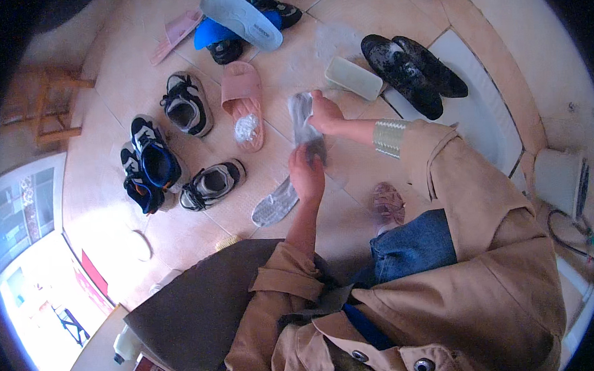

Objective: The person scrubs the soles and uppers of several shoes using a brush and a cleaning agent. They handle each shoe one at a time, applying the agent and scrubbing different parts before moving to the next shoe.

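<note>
A wet grey insole (301,113) hangs between my hands above the tiled floor. My right hand (325,113) grips its upper end, thumb along the edge. Lower down, my left hand (307,172) is closed on the same insole, its fingers covering part of the surface. Another grey insole (276,204) lies on the tiles just below and left of my left hand. Left of the held insole sits a pink slipper (243,98) with a heap of white foam (247,127) in it. A pale rectangular block or box (353,78) lies on the floor beyond my right hand.
Black shoes with foam (406,71) rest over the edge of a white squat toilet (493,122). Several sneakers (159,164) stand at left. A light blue insole (242,21) lies on a blue item and dark shoes at the top. A wooden stool (50,107) is at far left.
</note>
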{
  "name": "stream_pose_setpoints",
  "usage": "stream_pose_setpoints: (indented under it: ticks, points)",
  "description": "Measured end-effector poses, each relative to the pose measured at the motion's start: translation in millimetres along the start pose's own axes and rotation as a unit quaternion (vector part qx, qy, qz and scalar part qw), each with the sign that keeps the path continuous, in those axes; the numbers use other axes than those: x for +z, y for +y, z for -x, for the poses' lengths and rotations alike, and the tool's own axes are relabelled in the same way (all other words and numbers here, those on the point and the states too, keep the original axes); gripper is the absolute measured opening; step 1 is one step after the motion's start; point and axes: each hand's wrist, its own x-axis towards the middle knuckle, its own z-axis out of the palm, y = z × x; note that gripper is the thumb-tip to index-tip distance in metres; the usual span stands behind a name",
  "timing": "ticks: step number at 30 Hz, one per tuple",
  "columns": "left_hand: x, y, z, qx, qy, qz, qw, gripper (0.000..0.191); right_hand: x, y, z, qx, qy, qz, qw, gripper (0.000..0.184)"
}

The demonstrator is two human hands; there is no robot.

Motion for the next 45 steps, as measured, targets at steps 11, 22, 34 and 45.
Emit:
stream_pose_setpoints:
  ticks: [11, 22, 34, 45]
  points:
    - [-23, 19, -17, 0.070, 0.092, -0.095, 0.989, 0.054, -21, -24, -20, -0.497, -0.192, 0.125, 0.837, 0.038]
    - [9, 5, 8, 0.117, -0.135, -0.140, 0.974, 0.058, -14, 44, -16, -0.272, 0.117, 0.106, 0.949, 0.027]
    - [10, 17, 10, 0.076, -0.157, -0.200, 0.964, 0.064, 10, 42, 12, -0.321, 0.067, 0.104, 0.939, 0.029]
    - [8, 10, 11, 0.082, -0.132, -0.218, 0.964, 0.065, 4, 42, 34, -0.300, 0.046, 0.111, 0.946, 0.034]
